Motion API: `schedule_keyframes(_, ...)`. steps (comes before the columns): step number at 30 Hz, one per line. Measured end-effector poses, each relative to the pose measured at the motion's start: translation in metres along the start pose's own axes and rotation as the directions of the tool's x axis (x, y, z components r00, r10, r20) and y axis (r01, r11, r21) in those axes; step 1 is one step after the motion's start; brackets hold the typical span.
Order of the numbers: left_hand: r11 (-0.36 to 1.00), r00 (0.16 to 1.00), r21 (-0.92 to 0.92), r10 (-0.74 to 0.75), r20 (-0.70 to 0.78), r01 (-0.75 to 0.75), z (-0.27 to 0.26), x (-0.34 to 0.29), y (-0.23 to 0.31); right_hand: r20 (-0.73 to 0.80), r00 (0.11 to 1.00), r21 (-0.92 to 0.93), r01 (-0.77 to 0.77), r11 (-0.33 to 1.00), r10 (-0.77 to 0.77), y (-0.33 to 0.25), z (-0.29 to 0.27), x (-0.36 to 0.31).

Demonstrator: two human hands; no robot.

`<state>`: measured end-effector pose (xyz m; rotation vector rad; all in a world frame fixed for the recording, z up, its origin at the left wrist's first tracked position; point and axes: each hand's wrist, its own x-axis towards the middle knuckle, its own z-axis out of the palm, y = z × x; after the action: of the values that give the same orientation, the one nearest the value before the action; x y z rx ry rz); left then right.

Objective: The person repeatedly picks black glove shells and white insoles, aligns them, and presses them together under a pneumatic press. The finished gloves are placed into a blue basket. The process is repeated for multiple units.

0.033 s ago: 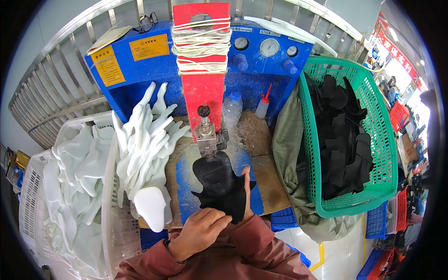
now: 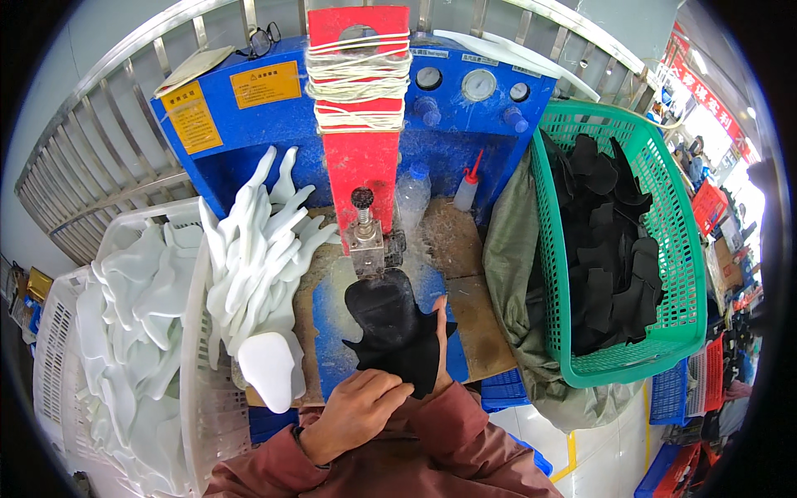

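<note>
A: I'm logging from the head view. Where is the black piece (image 2: 386, 319) sitting?

B: I'm seeing it at the centre, on the near side of the metal head (image 2: 369, 253), over the blue sheet (image 2: 332, 357). Its far edge is running close under the head; I'm not managing to tell whether they're touching.

A: And the grip, each side?

B: The left grip (image 2: 359, 415) is pinching the near part, thumb and fingers together on the material. The right grip (image 2: 442, 353) is lying along the right edge, partly hidden, so I'm not able to tell whether it's clamping.

A: What are you flagging?

B: Skew, chiefly. If the left is tugging harder than the right is steadying, I'm judging the piece could be swinging askew or puckering.

A: Fingers?

B: I'm noting a right fingertip showing beside the piece, apart from the head. If the red arm (image 2: 357, 174) were bringing the head down while fingers were straying farther in, they could be getting caught.

A: Surroundings?

B: White curved shapes (image 2: 261, 257) are crowding the left, and a white pad (image 2: 267, 369) is lying at the near left of the surface (image 2: 477, 319). A drifting left elbow could be knocking the pad off. The green basket (image 2: 685, 274) is standing well apart on the right; I'm ranking it low.
</note>
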<state>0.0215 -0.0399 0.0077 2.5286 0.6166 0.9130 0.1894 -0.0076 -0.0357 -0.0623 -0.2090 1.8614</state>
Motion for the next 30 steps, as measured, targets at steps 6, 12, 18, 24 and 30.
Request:
schedule_keyframes(6,0.999,1.0,-0.025,0.024,-0.004,-0.024,0.006,0.01,-0.002,-0.07,0.995,-0.027,0.068,0.997,-0.07,-0.009,0.004,-0.005)
schedule_keyframes(12,0.999,0.999,-0.029,0.038,0.005,-0.038,0.01,0.021,-0.013,-0.219,0.961,-0.094,0.151,0.984,-0.168,-0.018,0.004,0.006)
schedule_keyframes(18,1.0,0.997,-0.024,0.017,-0.07,-0.018,0.011,0.029,-0.024,-0.163,0.975,-0.085,0.138,0.987,-0.15,-0.024,0.003,0.025)
schedule_keyframes(24,0.997,0.992,-0.016,-0.076,-0.1,0.074,-0.004,0.018,-0.027,-0.156,0.986,-0.012,0.052,0.999,-0.053,-0.001,-0.003,0.042)
schedule_keyframes(30,0.998,0.998,-0.057,0.005,-0.055,-0.008,0.011,0.02,-0.019,-0.07,0.99,0.004,0.122,0.993,-0.121,-0.011,-0.004,0.018)
